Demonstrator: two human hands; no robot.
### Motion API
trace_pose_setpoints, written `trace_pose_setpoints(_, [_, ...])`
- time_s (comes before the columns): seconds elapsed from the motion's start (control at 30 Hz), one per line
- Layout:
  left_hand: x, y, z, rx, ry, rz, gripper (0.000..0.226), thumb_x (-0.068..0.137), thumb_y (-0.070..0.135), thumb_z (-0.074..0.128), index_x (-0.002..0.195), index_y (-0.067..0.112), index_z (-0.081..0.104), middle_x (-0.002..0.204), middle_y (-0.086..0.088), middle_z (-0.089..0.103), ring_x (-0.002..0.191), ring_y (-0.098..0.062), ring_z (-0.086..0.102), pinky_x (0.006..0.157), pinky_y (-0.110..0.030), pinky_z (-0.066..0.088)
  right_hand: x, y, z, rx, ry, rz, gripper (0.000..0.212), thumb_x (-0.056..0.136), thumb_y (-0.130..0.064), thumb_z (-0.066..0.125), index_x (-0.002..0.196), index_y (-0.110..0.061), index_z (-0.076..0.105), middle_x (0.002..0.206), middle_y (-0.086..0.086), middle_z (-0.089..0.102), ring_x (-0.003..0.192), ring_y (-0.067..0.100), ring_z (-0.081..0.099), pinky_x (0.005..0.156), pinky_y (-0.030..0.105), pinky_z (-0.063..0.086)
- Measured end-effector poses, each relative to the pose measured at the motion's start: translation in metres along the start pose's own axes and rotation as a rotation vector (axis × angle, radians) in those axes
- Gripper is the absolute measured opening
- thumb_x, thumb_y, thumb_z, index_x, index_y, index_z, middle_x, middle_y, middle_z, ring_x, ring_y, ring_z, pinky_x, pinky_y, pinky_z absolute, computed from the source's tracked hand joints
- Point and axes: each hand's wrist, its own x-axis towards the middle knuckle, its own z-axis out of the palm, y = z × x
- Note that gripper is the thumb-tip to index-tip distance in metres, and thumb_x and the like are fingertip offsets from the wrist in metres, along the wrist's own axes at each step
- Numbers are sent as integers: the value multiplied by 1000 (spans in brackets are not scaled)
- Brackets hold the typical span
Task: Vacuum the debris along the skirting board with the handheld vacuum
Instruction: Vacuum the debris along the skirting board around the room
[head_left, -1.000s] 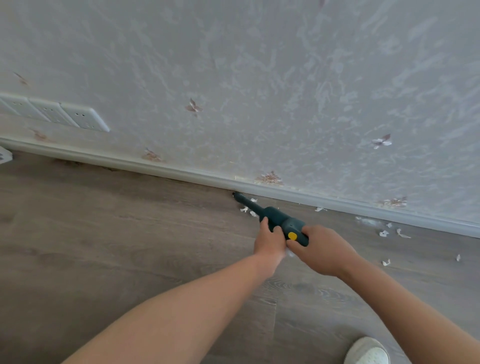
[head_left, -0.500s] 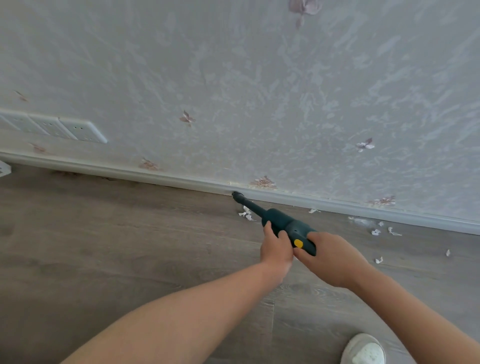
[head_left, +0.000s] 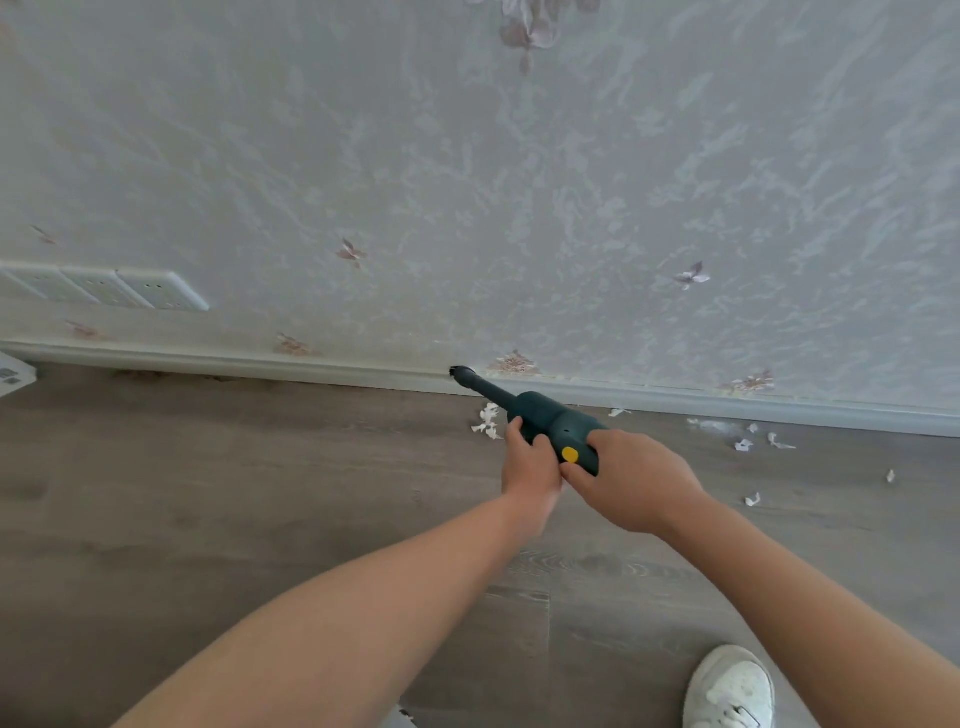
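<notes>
While both hands (head_left: 582, 470) grip vacuum (head_left: 550, 421) | fingers partly hidden | nozzle tip blurred

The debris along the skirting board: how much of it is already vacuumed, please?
Done: little that shows. In hand: left hand and right hand grip the handheld vacuum, whose nozzle is at the skirting board. Left: white scraps beside the nozzle, and more scraps to the right.

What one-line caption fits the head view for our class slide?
Both hands, left hand and right hand, hold a handheld vacuum, nozzle at the skirting board, above paper scraps.
</notes>
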Motion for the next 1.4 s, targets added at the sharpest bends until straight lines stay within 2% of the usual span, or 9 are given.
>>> trace_pose_setpoints(0.13, [-12, -13, 42, 62, -71, 10, 70, 76, 35, 35, 146, 37, 31, 113, -2, 65, 108, -33, 66, 98, -60, 54, -19, 44, -10, 12, 4, 55, 38, 97, -56, 46, 76, -24, 48, 70, -6, 58, 61, 13, 57, 54, 29, 44])
trace_pose_setpoints(0.3, [-26, -20, 69, 97, -104, 24, 64, 85, 35, 36, 149, 38, 30, 112, 0, 66, 105, -30, 67, 97, -57, 55, -30, 69, -22, 29, -2, 84, 38, 95, -56, 49, 76, -24, 51, 68, -5, 60, 59, 13, 58, 55, 31, 47])
trace_pose_setpoints(0.43, [-24, -13, 62, 191, 31, 107, 49, 102, 24, 34, 151, 31, 32, 125, -4, 65, 105, -26, 64, 97, -47, 53, -23, 62, -21, 55, 2, 51, 38, 95, -56, 50, 76, -23, 52, 67, -5, 60, 57, 12, 56, 55, 30, 47])
trace_pose_setpoints(0.53, [-13, -10, 48, 236, 131, 136, 49, 104, 24, 33, 153, 30, 32, 133, -6, 63, 111, -28, 62, 96, -42, 51, -10, 46, -18, 78, -18, 11, 37, 95, -55, 50, 76, -23, 52, 68, -5, 59, 57, 13, 55, 56, 30, 47])
trace_pose_setpoints(0.67, [-1, -9, 41, 230, 172, 141, 48, 103, 26, 32, 151, 31, 32, 128, -9, 64, 107, -30, 62, 89, -41, 51, 2, 37, -18, 42, -25, -28, 35, 96, -53, 48, 75, -25, 49, 70, -6, 58, 59, 12, 54, 56, 29, 46])
trace_pose_setpoints(1.0, [-31, -25, 102, 229, -122, 74, 54, 102, 28, 33, 153, 35, 20, 128, -7, 64, 106, -27, 65, 97, -49, 53, -37, 98, -31, -33, 7, 116, 40, 96, -56, 49, 75, -22, 51, 66, -4, 59, 56, 12, 56, 52, 27, 40])
trace_pose_setpoints(1.13, [-37, -26, 114, 276, -178, 65, 54, 104, 27, 33, 156, 32, 18, 128, -7, 63, 108, -27, 63, 93, -43, 52, -47, 112, -33, -11, 10, 162, 39, 95, -55, 52, 74, -21, 53, 67, -3, 60, 59, 14, 58, 52, 29, 42])
trace_pose_setpoints(1.23, [-40, -31, 110, 262, -135, 94, 54, 105, 28, 33, 156, 31, 20, 128, -6, 64, 106, -25, 63, 89, -40, 51, -49, 111, -33, 19, -2, 145, 40, 94, -56, 53, 75, -21, 55, 66, -3, 61, 57, 14, 58, 54, 30, 43])
trace_pose_setpoints(1.4, [-25, -43, 74, 316, 76, 106, 51, 106, 33, 33, 156, 30, 25, 130, -9, 63, 103, -27, 64, 81, -38, 49, -25, 84, -14, 96, -101, 59, 37, 93, -53, 54, 78, -19, 59, 65, -2, 62, 54, 13, 53, 55, 29, 45])
